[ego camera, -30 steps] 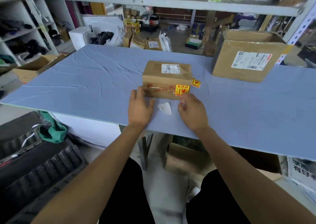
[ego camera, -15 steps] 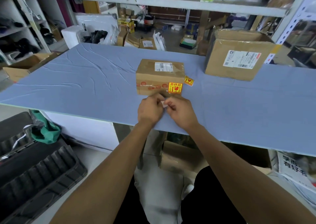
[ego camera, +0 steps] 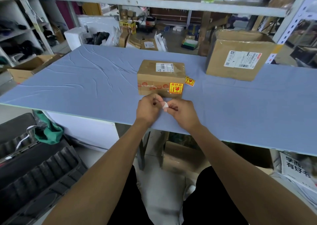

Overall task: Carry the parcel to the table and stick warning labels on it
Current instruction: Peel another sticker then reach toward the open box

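A small brown parcel (ego camera: pixel 161 73) stands on the blue table (ego camera: pixel 85 87), with a white shipping label on top and a yellow-and-red warning label (ego camera: pixel 175 88) stuck on its near face. A second warning label (ego camera: pixel 189 81) lies on the table against the parcel's right side. Just in front of the parcel, my left hand (ego camera: pixel 148 109) and my right hand (ego camera: pixel 183 112) meet and pinch a small white scrap of backing paper (ego camera: pixel 165 105) between their fingertips, a little above the table.
A larger cardboard box (ego camera: pixel 240 60) with a shipping label stands at the table's back right. A metal shelf beam (ego camera: pixel 154 3) runs overhead. An open carton (ego camera: pixel 27 66) sits off the left edge, dark trays (ego camera: pixel 34 164) lie on the floor at lower left.
One second ago the white scrap lay on the table between my hands by the parcel. Both hands closed in on it, picked it up and now hold it together.
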`<state>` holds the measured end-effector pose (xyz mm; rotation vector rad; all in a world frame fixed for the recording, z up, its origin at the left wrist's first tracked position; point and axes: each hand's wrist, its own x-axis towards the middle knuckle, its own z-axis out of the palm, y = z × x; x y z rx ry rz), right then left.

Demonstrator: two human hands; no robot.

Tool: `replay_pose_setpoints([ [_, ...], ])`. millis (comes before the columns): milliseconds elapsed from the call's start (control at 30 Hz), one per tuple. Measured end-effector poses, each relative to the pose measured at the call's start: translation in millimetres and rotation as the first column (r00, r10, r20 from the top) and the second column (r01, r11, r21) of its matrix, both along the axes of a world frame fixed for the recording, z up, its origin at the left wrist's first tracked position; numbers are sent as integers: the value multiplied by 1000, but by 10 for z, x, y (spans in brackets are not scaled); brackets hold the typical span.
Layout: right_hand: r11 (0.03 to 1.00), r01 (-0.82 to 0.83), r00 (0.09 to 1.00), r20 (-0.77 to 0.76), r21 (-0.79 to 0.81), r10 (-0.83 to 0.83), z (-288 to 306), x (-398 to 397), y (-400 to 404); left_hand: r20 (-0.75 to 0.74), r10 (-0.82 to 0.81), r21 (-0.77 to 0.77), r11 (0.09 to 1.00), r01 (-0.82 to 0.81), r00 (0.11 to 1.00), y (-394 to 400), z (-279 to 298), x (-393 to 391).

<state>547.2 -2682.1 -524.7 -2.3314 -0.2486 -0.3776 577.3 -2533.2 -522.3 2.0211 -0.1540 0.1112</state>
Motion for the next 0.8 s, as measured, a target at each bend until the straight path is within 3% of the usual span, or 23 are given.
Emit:
replay_pose_setpoints([
  [133,1000,-14,999,-37,14,14,11,0,-3,3,-46,27,999,46,999,28,-14,5],
  [267,989,47,997,-74,137,-37,54,-9,-4,-13,-168,67,983,169,986,40,-15,-21],
  [600,999,53,999,2,-2,-53,30,-22,20,-48,-262,291,919,264,964,32,-21,-14],
  [800,1000,13,999,37,7,-13,31,-51,22,-66,-282,376,882,285,957,19,-11,-6],
])
